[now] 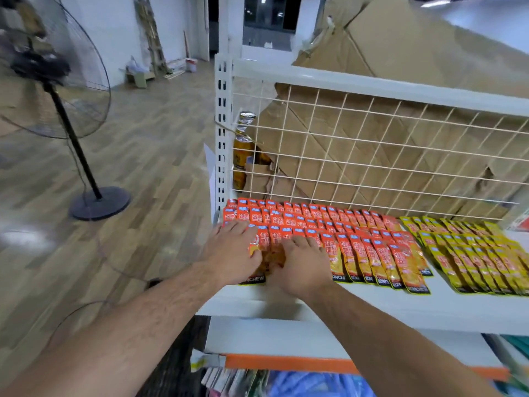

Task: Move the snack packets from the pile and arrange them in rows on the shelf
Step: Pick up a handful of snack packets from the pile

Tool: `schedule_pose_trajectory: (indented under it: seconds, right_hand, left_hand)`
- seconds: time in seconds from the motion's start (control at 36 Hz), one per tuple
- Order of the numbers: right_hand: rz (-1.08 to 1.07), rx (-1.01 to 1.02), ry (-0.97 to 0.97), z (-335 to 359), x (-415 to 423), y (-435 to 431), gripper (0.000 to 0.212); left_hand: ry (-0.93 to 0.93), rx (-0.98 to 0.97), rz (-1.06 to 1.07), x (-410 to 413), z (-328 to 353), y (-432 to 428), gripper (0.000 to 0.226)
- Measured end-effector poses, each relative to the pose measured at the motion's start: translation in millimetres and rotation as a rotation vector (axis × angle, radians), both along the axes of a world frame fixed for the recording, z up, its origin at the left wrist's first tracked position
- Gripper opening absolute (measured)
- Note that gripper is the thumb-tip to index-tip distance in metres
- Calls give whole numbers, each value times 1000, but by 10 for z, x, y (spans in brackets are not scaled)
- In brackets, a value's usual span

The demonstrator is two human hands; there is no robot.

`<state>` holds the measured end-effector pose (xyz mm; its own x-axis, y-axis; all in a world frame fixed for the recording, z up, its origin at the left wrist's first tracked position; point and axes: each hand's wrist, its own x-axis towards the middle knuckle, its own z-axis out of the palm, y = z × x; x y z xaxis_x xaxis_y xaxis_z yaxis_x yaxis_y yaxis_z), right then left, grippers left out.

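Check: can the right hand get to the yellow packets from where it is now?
Probably yes. The right hand rests on the orange packets; the yellow packets lie further right on the same open shelf, with only flat packets between them.
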<state>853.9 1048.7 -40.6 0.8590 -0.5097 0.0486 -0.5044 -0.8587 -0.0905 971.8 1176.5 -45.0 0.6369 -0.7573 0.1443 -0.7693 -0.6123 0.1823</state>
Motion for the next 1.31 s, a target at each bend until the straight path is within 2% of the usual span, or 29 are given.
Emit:
schedule_pose_trajectory:
  seconds: [0.14,0.28,0.58,0.83,1.06,1.31]
  right_hand:
    - [-94,42,79,13,-390,-235,76]
    - [-185,50,82,39,-915,-462,69]
    - [-350,49,47,87,-2193,-1092,71]
    - [-376,3,79,217,-3448,-1750,73]
    - [-452,11,74,290,-4426,-2335,72]
    - [-558,64,31,286,-5078,-2982,70]
  left_hand:
    - [73,86,-145,-258,-24,-339,62]
    - [75,122,-246,-641,2,-685,62]
    - [27,165,-420,-1724,144,-1534,65]
    - [-75,172,-496,-2909,238,-2320,63]
    - [-44,159,-576,-3869,283,-3019,62]
    - [-29,181,-682,-4514,323,-3844,61]
